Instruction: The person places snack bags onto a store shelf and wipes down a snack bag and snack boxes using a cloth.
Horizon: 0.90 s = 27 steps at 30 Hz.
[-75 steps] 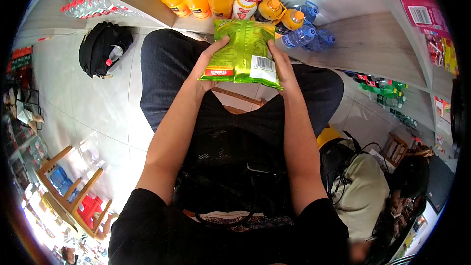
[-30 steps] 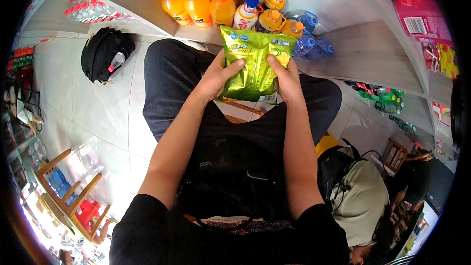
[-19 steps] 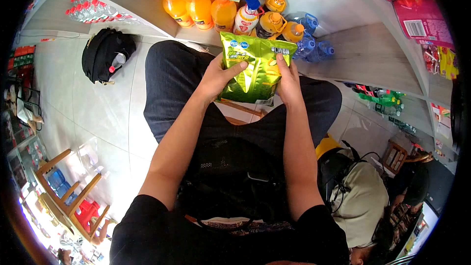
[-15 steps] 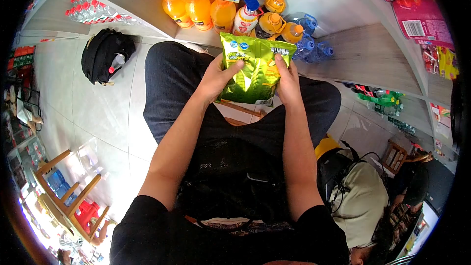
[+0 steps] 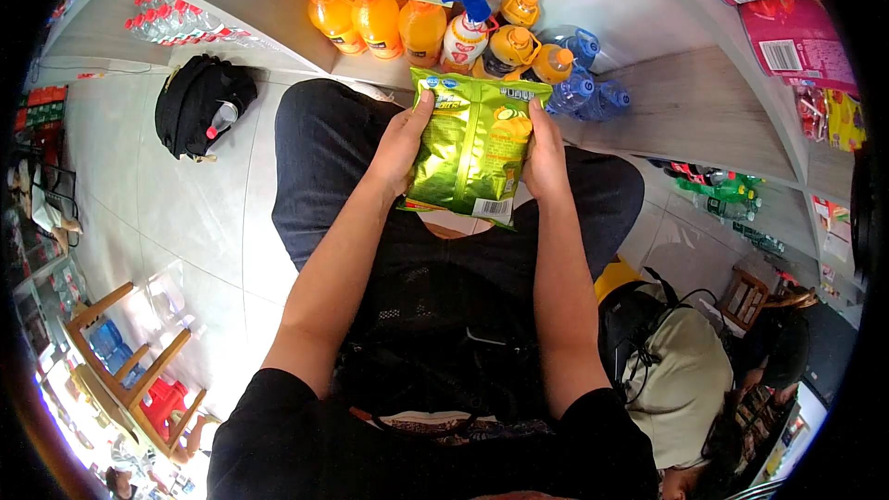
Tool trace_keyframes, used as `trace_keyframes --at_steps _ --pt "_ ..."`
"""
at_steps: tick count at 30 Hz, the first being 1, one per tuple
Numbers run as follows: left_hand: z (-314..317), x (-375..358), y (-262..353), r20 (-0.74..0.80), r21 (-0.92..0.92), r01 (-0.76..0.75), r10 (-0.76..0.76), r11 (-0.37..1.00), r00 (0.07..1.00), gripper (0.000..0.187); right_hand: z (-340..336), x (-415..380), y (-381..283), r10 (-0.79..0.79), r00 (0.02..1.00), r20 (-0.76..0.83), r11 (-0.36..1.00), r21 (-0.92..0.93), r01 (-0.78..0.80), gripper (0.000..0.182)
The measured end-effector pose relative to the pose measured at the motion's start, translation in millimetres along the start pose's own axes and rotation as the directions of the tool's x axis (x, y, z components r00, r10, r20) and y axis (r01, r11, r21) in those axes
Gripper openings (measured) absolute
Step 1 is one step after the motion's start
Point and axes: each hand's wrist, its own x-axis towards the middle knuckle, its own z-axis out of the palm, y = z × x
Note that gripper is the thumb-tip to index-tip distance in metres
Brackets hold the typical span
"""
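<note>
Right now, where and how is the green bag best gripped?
The green bag is likely best gripped by its side edges, left hand and right hand coming from opposite sides: it is broad, its seamed face towards the camera.

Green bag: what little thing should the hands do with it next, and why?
Maybe turn the green bag over: its seam and barcode show, its other face is hidden, and the left hand and right hand hold opposite sides.
</note>
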Motion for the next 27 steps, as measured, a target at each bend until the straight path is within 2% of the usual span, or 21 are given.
trace_keyframes --at_steps 21,27 --pt "-6.1 5.7 -3.6 0.015 -0.059 0.060 -0.060 0.996 0.998 0.056 2.5 -0.7 -3.3 0.029 0.998 -0.063 0.999 -0.014 -0.030 0.040" --pt "-7.9 4.9 -1.4 0.052 -0.136 0.082 -0.075 0.987 0.996 0.056 0.4 2.3 0.3 -0.007 1.000 -0.015 0.995 0.103 0.009 0.038"
